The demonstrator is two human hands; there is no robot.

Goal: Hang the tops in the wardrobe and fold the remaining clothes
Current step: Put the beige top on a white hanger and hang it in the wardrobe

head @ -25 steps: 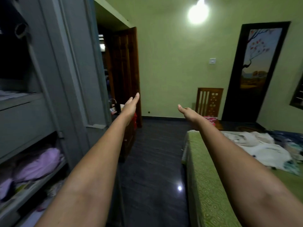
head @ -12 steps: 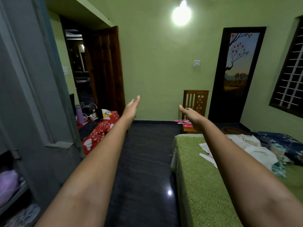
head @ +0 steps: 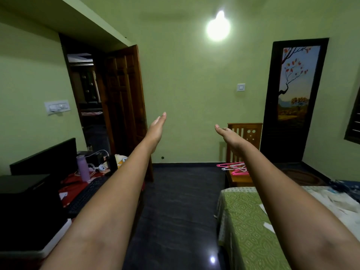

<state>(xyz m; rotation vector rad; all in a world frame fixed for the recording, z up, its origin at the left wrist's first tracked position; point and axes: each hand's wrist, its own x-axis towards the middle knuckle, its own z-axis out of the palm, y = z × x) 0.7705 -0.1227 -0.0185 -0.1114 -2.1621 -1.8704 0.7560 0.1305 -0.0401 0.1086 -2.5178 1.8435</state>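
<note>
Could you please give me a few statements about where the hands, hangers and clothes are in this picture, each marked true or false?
1. Both hands, left and right, are open and hold nothing. True.
2. The pink and white plastic hangers lie on the wooden chair's seat. True.
3. The white crumpled clothes lie on the dark floor. False: they lie on the bed with the green patterned cover.
4. The brown wooden door is shut. False: it stands open.
5. The lilac bottle stands left of the left arm. True.
</note>
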